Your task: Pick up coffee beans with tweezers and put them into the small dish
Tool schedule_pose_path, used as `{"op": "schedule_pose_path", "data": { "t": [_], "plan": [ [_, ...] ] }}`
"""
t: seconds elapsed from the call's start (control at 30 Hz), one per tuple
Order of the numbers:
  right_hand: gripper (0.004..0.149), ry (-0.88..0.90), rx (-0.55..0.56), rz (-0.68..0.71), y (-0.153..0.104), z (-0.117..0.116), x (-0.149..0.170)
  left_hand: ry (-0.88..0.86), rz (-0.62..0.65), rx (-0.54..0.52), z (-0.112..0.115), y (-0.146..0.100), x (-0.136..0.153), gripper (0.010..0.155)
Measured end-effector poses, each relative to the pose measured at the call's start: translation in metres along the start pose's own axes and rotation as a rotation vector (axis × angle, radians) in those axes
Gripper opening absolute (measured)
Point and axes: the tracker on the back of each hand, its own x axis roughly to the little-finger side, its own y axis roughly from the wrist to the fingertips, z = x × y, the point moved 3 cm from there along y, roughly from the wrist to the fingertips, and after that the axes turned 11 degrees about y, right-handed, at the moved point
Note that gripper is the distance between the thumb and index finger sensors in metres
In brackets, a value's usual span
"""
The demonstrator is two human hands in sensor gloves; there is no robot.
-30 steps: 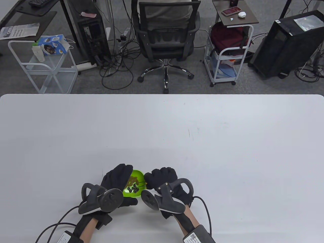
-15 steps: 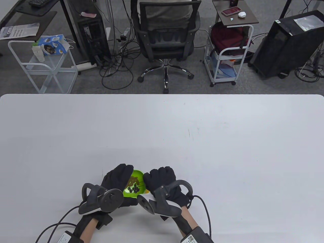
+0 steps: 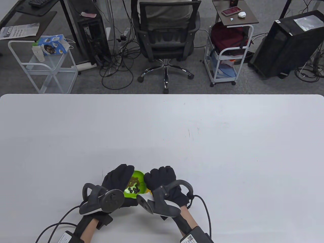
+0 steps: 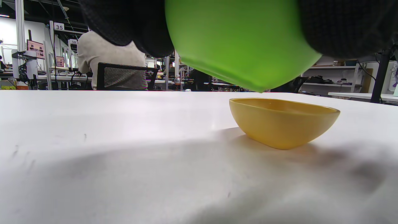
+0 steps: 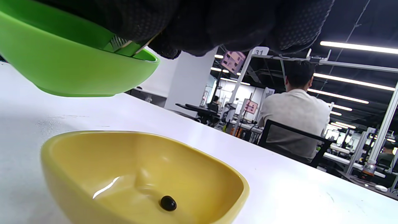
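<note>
Far, left and right stretches of the counter (image 3: 227, 141) lie bare, with open passage there. Near edge is crowded: left hand (image 3: 117, 178) and right hand (image 3: 162, 179) sit close together, the green bowl (image 3: 135, 186) filling the gap between them. Bowl is held off the counter, with a low gap under it in the left wrist view. Yellow dish (image 5: 146, 174) sits on the counter just beside and below the bowl, under the right hand, blocking that side.
</note>
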Motion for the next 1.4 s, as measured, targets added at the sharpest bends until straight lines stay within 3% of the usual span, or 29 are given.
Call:
{"op": "schedule_pose_path", "data": {
  "t": [0.4,0.93,1.4],
  "plan": [
    [0.041,0.033,-0.011,-0.023,0.001,0.004,0.006,-0.003,0.002,0.000,0.000,0.000,0.000,0.113],
    [0.040,0.216,0.045,-0.164,-0.006,0.022,0.054,-0.002,-0.005,0.005,0.000,0.000,0.002,0.113],
    [0.040,0.242,-0.038,-0.254,-0.014,-0.002,0.084,-0.004,-0.007,0.007,0.000,-0.001,0.003,0.113]
  ]
}}
